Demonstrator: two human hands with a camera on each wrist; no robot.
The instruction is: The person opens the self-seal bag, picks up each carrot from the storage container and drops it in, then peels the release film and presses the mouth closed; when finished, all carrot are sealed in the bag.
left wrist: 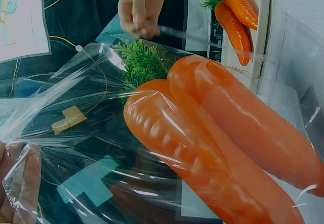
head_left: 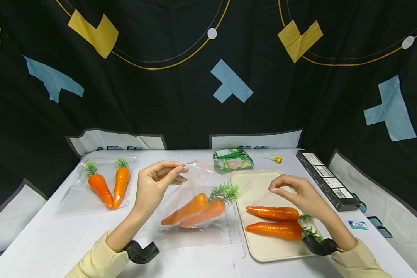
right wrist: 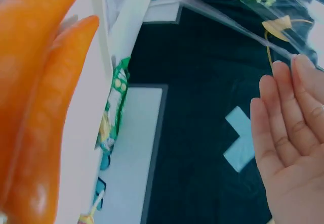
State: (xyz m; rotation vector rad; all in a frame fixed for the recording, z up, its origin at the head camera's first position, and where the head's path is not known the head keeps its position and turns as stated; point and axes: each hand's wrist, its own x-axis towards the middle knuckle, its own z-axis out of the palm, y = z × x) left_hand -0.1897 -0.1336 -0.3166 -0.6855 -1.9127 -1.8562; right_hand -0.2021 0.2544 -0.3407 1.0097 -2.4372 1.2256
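Head view: bagging is judged partly done, and a loose pair of carrots (head_left: 274, 231) is seen on the tray (head_left: 264, 251)

One packed pair (head_left: 121, 183) is enclosed in a flat clear bag (head_left: 107, 170), well to the left of the tray. A second pair (head_left: 189, 208) is contained in the held bag (head_left: 194, 185), just left of the tray. The loose pair is not yet bagged, so its packing is probably what is left. Whether the held bag is sealed cannot be told.

The upper edge of the held bag is pinched between thumb and fingers of the left hand (head_left: 160, 179), left of the tray; the second pair is placed below and to the right of this grip. By the right hand (head_left: 300, 191), above the tray, a thin clear strip (left wrist: 185, 34) is pinched at the fingertips. Whether this strip is joined to the held bag cannot be told. The loose pair is situated below the right hand, apart from its fingertips.
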